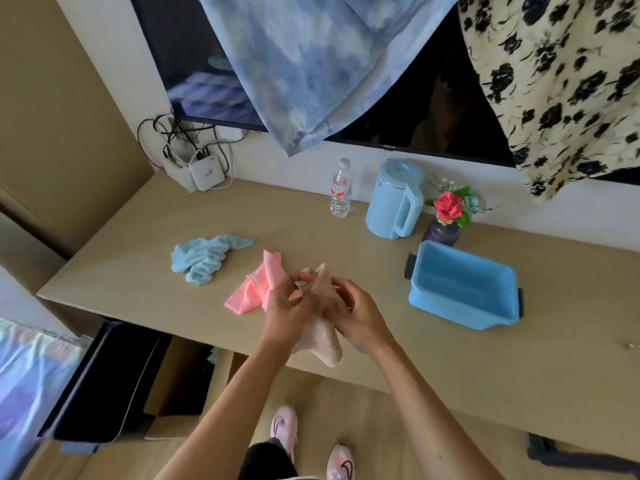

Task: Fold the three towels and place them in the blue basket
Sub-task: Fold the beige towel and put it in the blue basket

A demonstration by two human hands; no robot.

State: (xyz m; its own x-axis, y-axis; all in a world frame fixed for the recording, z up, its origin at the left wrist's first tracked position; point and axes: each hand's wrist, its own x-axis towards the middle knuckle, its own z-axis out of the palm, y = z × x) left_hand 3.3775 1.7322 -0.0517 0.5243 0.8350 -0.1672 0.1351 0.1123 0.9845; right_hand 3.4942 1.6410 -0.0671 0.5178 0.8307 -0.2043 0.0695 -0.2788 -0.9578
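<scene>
At the far left, against the wall, a white router box [206, 174] sits on the back corner of the table [450, 358] with a tangle of cables above it. Nearer the front, the light blue towel [204, 258] lies crumpled on the table top, well apart from the hands. Just to its right the pink towel [258, 289] lies loosely bunched, its right edge running under the left hand [287, 315].

Both hands meet over the front part of the table on the beige towel [320, 337], which is gathered between them, one corner sticking up past the fingertips and the lower end drooping toward the table's front edge. The left hand's fingers [291, 282] are curled together and pinched on the beige towel's upper part. The right hand [360, 318] has its fingers [341, 284] bent around the same cloth from the other side; they seem closed on it, though the folds hide exactly where they grip.

Behind the hands, near the wall, stands a clear water bottle [341, 190], then a pale blue kettle [396, 200], then a small dark vase [441, 232] with a red flower. In front of the vase, right of the hands and apart from them, the blue basket [426, 299] rests on the table with nothing visible inside it.
</scene>
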